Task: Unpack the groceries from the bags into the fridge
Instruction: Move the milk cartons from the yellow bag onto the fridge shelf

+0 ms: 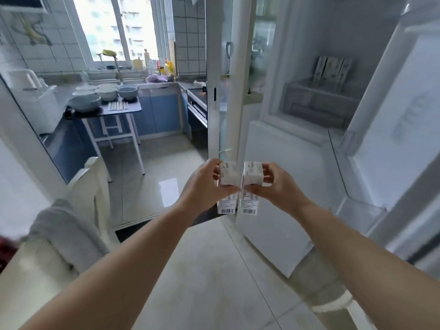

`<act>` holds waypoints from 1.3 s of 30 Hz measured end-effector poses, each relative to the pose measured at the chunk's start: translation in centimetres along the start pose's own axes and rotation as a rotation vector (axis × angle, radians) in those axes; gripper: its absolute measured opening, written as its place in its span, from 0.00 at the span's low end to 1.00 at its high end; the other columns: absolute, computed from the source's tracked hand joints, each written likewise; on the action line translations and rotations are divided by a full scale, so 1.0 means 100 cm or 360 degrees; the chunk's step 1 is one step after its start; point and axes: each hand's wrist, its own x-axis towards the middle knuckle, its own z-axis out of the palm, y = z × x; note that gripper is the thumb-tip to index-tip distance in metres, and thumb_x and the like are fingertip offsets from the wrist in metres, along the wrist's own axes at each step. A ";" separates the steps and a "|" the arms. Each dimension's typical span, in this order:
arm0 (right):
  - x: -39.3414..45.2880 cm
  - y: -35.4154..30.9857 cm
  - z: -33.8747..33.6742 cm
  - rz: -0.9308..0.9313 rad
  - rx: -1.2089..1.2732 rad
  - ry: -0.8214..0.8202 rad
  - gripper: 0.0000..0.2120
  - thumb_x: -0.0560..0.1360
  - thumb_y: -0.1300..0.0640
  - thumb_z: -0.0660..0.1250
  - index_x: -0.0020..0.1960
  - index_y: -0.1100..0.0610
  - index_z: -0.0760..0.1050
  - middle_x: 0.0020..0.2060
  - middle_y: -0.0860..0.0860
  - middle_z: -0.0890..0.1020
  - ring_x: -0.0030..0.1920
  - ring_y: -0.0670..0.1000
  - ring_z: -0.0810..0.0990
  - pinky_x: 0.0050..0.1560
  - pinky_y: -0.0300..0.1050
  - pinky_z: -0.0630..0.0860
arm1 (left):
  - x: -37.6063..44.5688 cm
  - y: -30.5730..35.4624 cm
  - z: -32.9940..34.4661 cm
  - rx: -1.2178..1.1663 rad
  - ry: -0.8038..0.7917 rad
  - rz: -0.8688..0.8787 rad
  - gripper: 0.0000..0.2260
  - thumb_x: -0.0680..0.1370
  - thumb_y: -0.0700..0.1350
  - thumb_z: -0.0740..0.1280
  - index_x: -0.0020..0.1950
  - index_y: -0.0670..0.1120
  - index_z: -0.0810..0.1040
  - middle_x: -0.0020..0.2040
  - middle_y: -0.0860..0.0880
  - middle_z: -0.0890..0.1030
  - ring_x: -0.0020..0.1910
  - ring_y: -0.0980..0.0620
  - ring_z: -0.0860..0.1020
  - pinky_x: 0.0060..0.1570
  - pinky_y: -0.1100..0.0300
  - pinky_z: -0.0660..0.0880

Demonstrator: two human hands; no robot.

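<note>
Left hand [204, 184] grips left carton [228, 177]; right hand [273, 184] grips right carton [252, 175], cartons touching.

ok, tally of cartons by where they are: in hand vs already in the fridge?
White cartons with barcode labels, in hand: 2, one in the left hand, one in the right hand
Pale upright cartons on the open fridge's shelf: 3, blurred
Total: 5
</note>
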 end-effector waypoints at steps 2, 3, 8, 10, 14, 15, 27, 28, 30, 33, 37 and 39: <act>0.035 0.010 -0.002 0.0048 0.0022 0.0089 0.23 0.65 0.55 0.78 0.56 0.51 0.71 0.48 0.42 0.79 0.51 0.44 0.80 0.48 0.39 0.77 | 0.044 -0.009 0.001 -0.0024 -0.0018 0.0038 0.30 0.64 0.51 0.79 0.62 0.48 0.72 0.53 0.52 0.79 0.48 0.54 0.79 0.37 0.68 0.74; 0.051 0.016 -0.004 0.0074 0.0025 0.0138 0.23 0.65 0.55 0.78 0.56 0.51 0.72 0.48 0.42 0.80 0.51 0.44 0.80 0.49 0.41 0.78 | 0.065 -0.014 0.003 -0.0038 -0.0032 0.0060 0.30 0.64 0.51 0.79 0.62 0.48 0.72 0.54 0.52 0.79 0.48 0.54 0.78 0.39 0.67 0.76; 0.127 0.039 -0.027 0.0121 -0.0051 0.0321 0.22 0.66 0.55 0.77 0.56 0.50 0.72 0.50 0.45 0.81 0.51 0.44 0.80 0.47 0.38 0.78 | 0.181 -0.040 0.016 -0.0091 -0.0140 0.0186 0.31 0.62 0.55 0.79 0.61 0.51 0.71 0.52 0.53 0.78 0.49 0.53 0.78 0.48 0.52 0.79; 0.157 0.043 -0.038 0.0145 -0.0102 0.0404 0.23 0.66 0.54 0.77 0.57 0.49 0.72 0.50 0.44 0.81 0.52 0.43 0.80 0.47 0.38 0.78 | 0.229 -0.044 0.022 -0.0129 -0.0199 0.0264 0.32 0.61 0.55 0.79 0.61 0.52 0.72 0.51 0.53 0.78 0.48 0.53 0.78 0.50 0.50 0.78; 0.214 0.048 -0.064 0.0199 -0.0135 0.0574 0.23 0.66 0.53 0.77 0.58 0.49 0.72 0.51 0.45 0.81 0.52 0.42 0.80 0.53 0.46 0.78 | 0.322 -0.042 0.037 -0.0176 -0.0338 0.0387 0.32 0.62 0.55 0.79 0.63 0.52 0.71 0.52 0.53 0.79 0.50 0.53 0.79 0.51 0.50 0.78; 0.227 0.050 -0.072 0.0216 -0.0140 0.0623 0.23 0.66 0.53 0.77 0.58 0.49 0.72 0.51 0.45 0.81 0.52 0.42 0.80 0.54 0.46 0.78 | 0.343 -0.038 0.041 -0.0175 -0.0372 0.0410 0.32 0.63 0.54 0.79 0.63 0.52 0.71 0.53 0.53 0.79 0.50 0.53 0.78 0.51 0.51 0.78; 0.374 0.091 -0.218 0.0270 -0.0170 0.1107 0.25 0.68 0.53 0.75 0.63 0.49 0.73 0.50 0.44 0.82 0.52 0.45 0.81 0.57 0.46 0.77 | 0.553 0.033 0.121 -0.0193 -0.0561 0.0805 0.28 0.66 0.55 0.76 0.63 0.49 0.75 0.51 0.53 0.82 0.48 0.54 0.80 0.51 0.56 0.78; 0.387 0.097 -0.233 0.0259 -0.0146 0.1143 0.25 0.68 0.54 0.75 0.64 0.50 0.73 0.51 0.45 0.82 0.52 0.46 0.81 0.57 0.47 0.77 | 0.570 0.042 0.132 -0.0200 -0.0564 0.0816 0.25 0.67 0.55 0.76 0.61 0.50 0.76 0.50 0.54 0.82 0.47 0.55 0.80 0.50 0.56 0.78; 0.410 0.108 -0.263 0.0241 -0.0071 0.1192 0.25 0.69 0.56 0.74 0.64 0.51 0.72 0.53 0.49 0.82 0.52 0.49 0.81 0.55 0.48 0.78 | 0.601 0.062 0.154 -0.0256 -0.0560 0.0814 0.20 0.67 0.54 0.75 0.56 0.51 0.78 0.47 0.54 0.83 0.46 0.55 0.81 0.50 0.55 0.79; 0.440 0.127 -0.309 0.0205 -0.0023 0.1213 0.24 0.70 0.59 0.73 0.65 0.53 0.72 0.53 0.51 0.82 0.53 0.51 0.81 0.53 0.50 0.80 | 0.647 0.091 0.190 -0.0306 -0.0579 0.0805 0.19 0.67 0.53 0.76 0.56 0.52 0.78 0.46 0.57 0.82 0.46 0.57 0.81 0.50 0.58 0.78; 0.468 0.154 -0.363 0.0244 -0.0054 0.1295 0.23 0.70 0.59 0.73 0.63 0.51 0.73 0.52 0.48 0.82 0.52 0.50 0.81 0.52 0.50 0.80 | 0.697 0.123 0.240 -0.0434 -0.0621 0.0793 0.28 0.64 0.57 0.76 0.62 0.51 0.76 0.51 0.55 0.82 0.50 0.55 0.80 0.56 0.53 0.77; 0.476 0.168 -0.381 0.0273 -0.0030 0.1342 0.24 0.70 0.60 0.74 0.64 0.52 0.73 0.52 0.49 0.82 0.53 0.51 0.81 0.53 0.51 0.79 | 0.713 0.135 0.262 -0.0481 -0.0658 0.0809 0.22 0.67 0.53 0.76 0.59 0.51 0.77 0.50 0.55 0.82 0.49 0.56 0.80 0.55 0.53 0.77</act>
